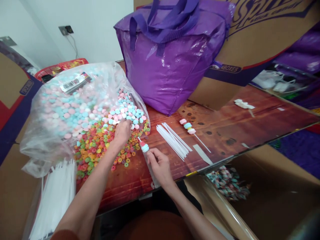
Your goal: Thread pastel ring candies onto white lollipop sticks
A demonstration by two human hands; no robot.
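Observation:
My left hand [123,130] reaches into the heap of pastel pink and blue candies [127,111], its fingers curled among them; what they pinch is hidden. My right hand [160,165] pinches a white stick [143,143] that carries a red and a pale blue candy [144,146] near its tip. Small coloured ring candies [100,143] lie spread under my left wrist. A bundle of bare white sticks [172,138] lies to the right of my right hand. Beyond them rests a finished stick with pink and blue candies [188,126].
A large clear plastic bag of candies [62,106] covers the left of the wooden table [237,126]. A purple carrier bag [172,56] stands behind. Packed white sticks [56,196] lie at the lower left. A cardboard box [262,36] and a bag of wrapped sweets [227,181] are at right.

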